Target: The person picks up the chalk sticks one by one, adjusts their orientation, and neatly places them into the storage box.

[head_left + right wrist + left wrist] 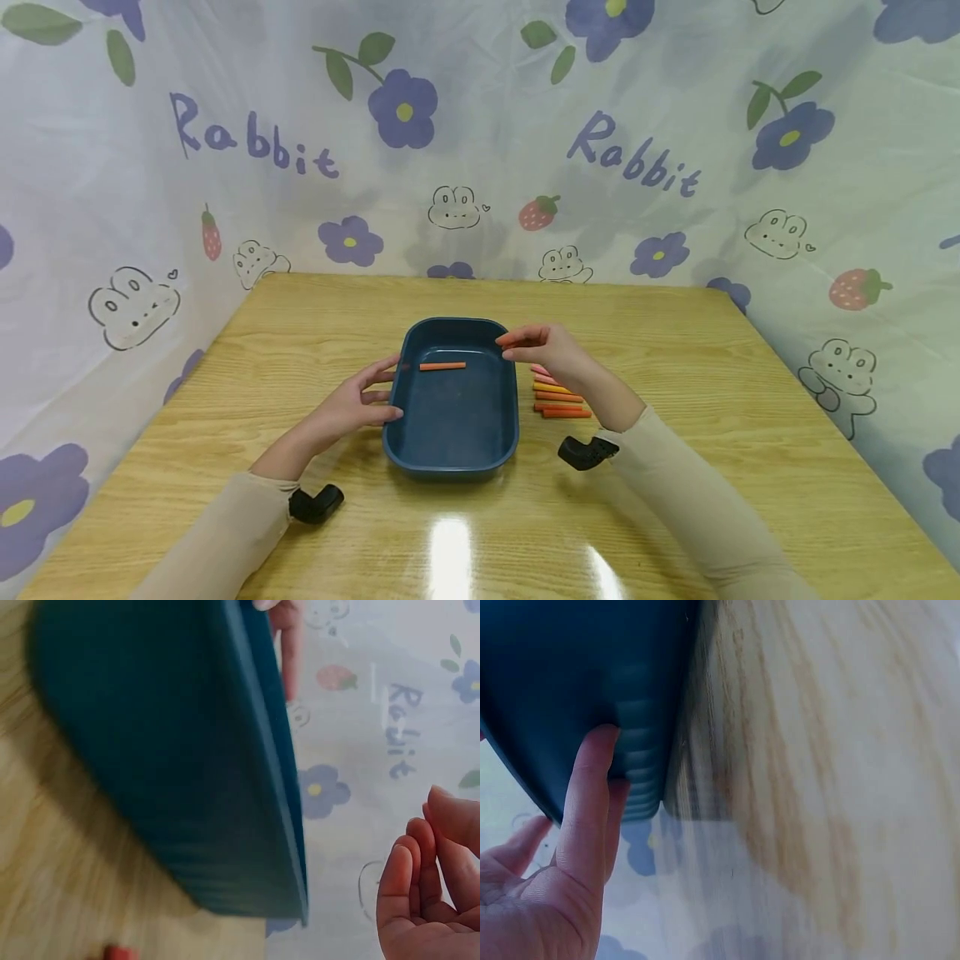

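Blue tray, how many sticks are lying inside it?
1: an orange stick lies toward the far left of the blue tray. The right hand overlaps the far right part, so another could be hidden there.

1. Table (pixel 675 358): yellowish-brown wood, grain plainly visible, surface glossy.
2. Pale printed cloth (pixel 480 125) rises beyond the table's far edge and along its left and right sides; lightly creased.
3. Print on it: purple flowers (pixel 402 108) with yellow centres, green leaves (pixel 377 48), red strawberries (pixel 537 214), black-outlined rabbits (pixel 453 208).
4. Purple "Rabbit" lettering (pixel 258 142) appears twice above the table's far edge, once toward its left, once toward its right.
5. Light: two white glare patches (pixel 450 558) on the table's near part; cloth beyond unevenly lit, greyer in places.
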`<state>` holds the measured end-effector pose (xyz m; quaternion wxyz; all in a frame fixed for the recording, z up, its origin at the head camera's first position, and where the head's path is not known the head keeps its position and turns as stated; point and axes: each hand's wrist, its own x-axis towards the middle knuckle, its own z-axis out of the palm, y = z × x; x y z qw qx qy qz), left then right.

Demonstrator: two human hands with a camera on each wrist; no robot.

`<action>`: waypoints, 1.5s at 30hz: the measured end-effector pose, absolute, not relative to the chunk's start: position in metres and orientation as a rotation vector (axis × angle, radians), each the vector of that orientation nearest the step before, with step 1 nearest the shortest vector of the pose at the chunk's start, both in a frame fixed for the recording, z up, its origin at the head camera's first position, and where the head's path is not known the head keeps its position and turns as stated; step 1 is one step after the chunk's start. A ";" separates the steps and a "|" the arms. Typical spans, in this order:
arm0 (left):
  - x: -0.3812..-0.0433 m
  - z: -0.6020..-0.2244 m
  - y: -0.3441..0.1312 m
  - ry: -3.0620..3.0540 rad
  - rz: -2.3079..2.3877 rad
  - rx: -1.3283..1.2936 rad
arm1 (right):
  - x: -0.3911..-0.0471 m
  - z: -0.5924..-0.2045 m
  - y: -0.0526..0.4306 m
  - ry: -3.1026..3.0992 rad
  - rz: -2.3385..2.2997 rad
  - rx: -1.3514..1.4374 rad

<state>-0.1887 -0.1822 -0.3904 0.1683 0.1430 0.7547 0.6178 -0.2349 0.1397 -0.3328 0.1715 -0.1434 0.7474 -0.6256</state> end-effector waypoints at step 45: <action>-0.186 -0.386 -0.183 2.130 1.765 0.396 | -0.262 -0.410 0.233 2.355 -1.559 -0.186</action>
